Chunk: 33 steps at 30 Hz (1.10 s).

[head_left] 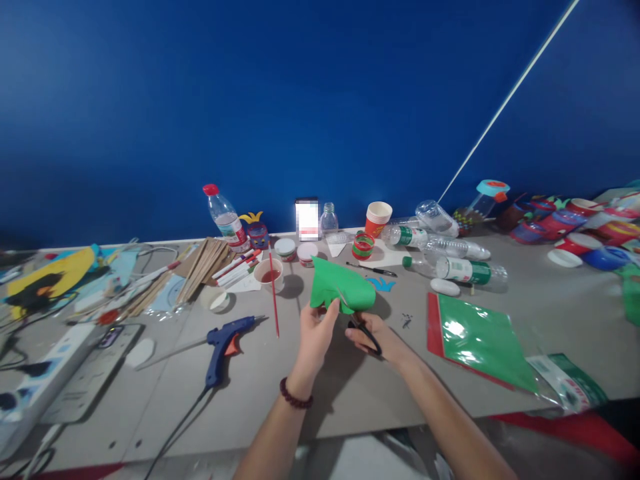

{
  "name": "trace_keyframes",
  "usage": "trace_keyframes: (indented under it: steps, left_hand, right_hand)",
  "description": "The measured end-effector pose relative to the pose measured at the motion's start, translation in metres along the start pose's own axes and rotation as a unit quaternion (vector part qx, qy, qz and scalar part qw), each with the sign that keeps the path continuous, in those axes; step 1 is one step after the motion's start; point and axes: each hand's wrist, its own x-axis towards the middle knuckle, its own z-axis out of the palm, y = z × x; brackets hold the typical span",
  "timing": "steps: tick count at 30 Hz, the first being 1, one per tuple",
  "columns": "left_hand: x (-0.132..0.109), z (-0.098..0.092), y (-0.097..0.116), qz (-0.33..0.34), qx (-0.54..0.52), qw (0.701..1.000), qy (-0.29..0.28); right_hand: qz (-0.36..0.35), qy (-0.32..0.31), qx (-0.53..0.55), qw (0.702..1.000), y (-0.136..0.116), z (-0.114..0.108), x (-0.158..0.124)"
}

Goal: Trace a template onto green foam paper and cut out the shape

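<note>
My left hand [320, 333] pinches the lower left edge of a curled green sheet [345, 283], thumb on top. In my right hand [377, 337] is a pair of black-handled scissors [369, 337], its blades at the cut edge of the sheet. The sheet is held above the table, and its right end rolls over. Behind it stand a ring-shaped red and green piece [363, 245] and lidded tubs [307, 254]. A black pen [373, 269] and a blue paper cutout [381, 285] lie just beyond my right hand.
A blue glue gun [225, 343] with its cord lies left of my hands. A paper cup of reddish liquid [270, 275] has a red brush [274, 300] against it. Plastic bottles [470, 271] and a packet of green sheets [480, 337] lie on the right; a power strip [45, 380] is far left.
</note>
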Motion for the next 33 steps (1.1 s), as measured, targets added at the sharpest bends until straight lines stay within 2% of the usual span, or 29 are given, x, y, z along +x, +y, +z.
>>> trace_keyframes:
  steps: [16, 22, 26, 33]
  left_hand:
    - [-0.001, -0.002, -0.001, -0.006, 0.012, 1.000, -0.004]
    - [-0.001, 0.000, 0.001, -0.023, -0.017, 1.000, -0.001]
    - [-0.002, 0.002, 0.001, -0.037, -0.040, 0.998, 0.003]
    - [-0.004, 0.002, 0.001, -0.040, -0.023, 0.999, 0.002]
  right_hand:
    - [0.000, -0.003, -0.009, 1.000, -0.001, -0.001, 0.000]
    - [0.010, 0.003, -0.013, 1.000, -0.003, 0.000, -0.001]
    - [0.005, 0.011, -0.009, 1.000, 0.002, 0.000, 0.000]
    - [-0.005, -0.005, 0.009, 1.000, 0.010, -0.004, 0.001]
